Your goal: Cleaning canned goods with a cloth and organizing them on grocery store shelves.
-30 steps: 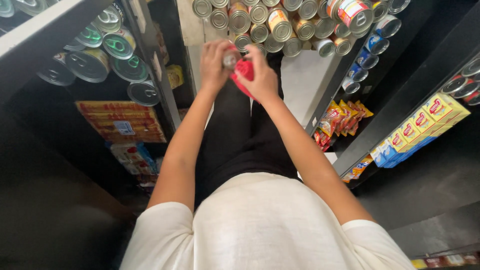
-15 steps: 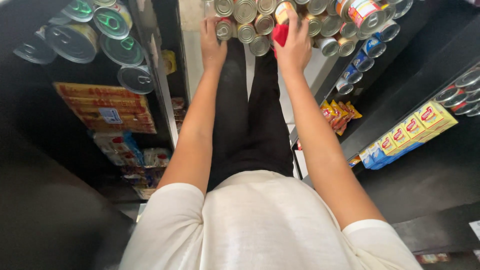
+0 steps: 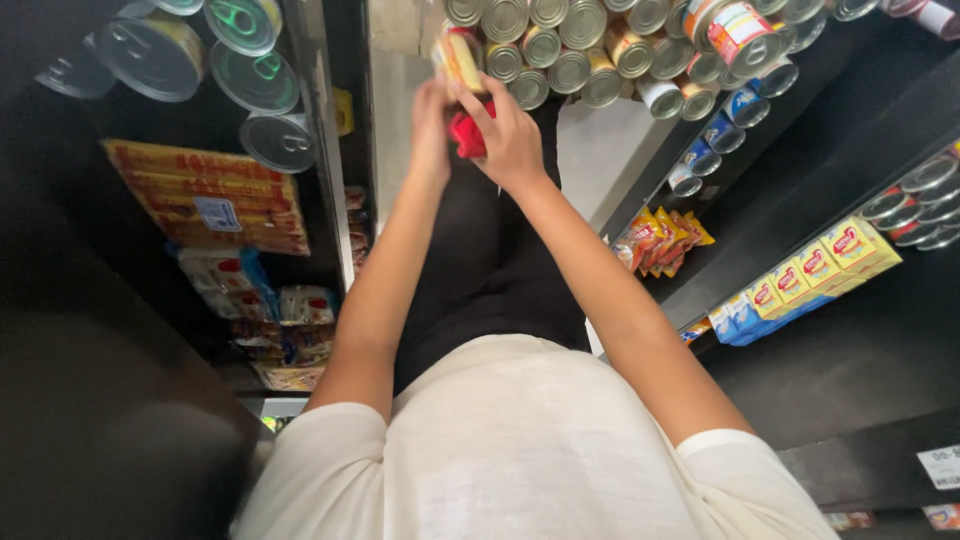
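Note:
Both my arms reach out in front of me over my black trousers. My left hand (image 3: 430, 118) grips a small tin can (image 3: 458, 58) with a yellowish label, held just below a row of stacked tins (image 3: 560, 45). My right hand (image 3: 512, 140) is closed on a red cloth (image 3: 466, 134) and presses it against the lower side of that can. The two hands touch each other around the can.
Shelves stand on both sides. Large ring-pull cans (image 3: 150, 50) and red-yellow packets (image 3: 205, 195) are on the left; small blue-labelled tins (image 3: 715, 135), snack bags (image 3: 660, 235) and yellow boxes (image 3: 820, 265) are on the right. A pale floor strip (image 3: 600, 150) runs between.
My hands were up at the row of tins half a second ago. They have come back a little, the left one now holding a can, with the red cloth against it.

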